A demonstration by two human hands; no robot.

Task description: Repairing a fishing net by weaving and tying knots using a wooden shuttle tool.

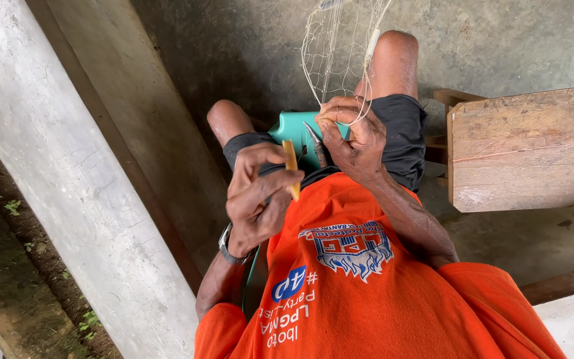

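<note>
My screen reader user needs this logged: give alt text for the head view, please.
Seated person in an orange shirt works on a pale fishing net: the left hand pinches a slim yellow netting needle, and the right hand grips the net's edge and a dark pointed tool. A wooden stool stands at the person's right.

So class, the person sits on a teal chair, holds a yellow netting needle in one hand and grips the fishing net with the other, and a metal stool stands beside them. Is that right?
Not quite. The head view shows the stool is bare wood, not metal. The rest holds: teal chair, yellow netting needle in the left hand, fishing net gripped by the right hand.
</note>
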